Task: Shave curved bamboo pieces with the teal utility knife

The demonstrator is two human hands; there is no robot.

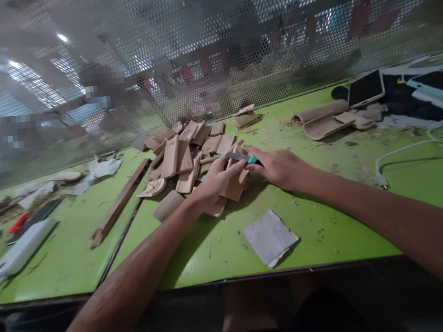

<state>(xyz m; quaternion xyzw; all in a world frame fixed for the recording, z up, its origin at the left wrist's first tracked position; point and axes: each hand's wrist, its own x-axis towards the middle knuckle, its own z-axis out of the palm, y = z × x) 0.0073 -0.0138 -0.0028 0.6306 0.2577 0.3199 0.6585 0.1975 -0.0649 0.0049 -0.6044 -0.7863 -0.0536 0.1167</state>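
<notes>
My right hand (283,167) is closed around a knife with a green-and-black handle (252,160). Its grey blade (235,156) points left, over the fingers of my left hand (214,180). That left hand is closed on a small pale wood piece (243,175), partly hidden by the fingers and knife. Just behind and to the left lies a heap of curved wood pieces (183,157), with more below my left hand. In front of my hands, a folded grey-white sheet (270,237) rests on the green table (339,227).
A wood strip (120,203) lies left along the table seam. Further left are a white device (22,249) and a red-ended dark tool (33,221). Curved wood pieces (323,123), a phone (366,89) and a white cable (405,149) lie right. A perforated screen (193,47) stands behind.
</notes>
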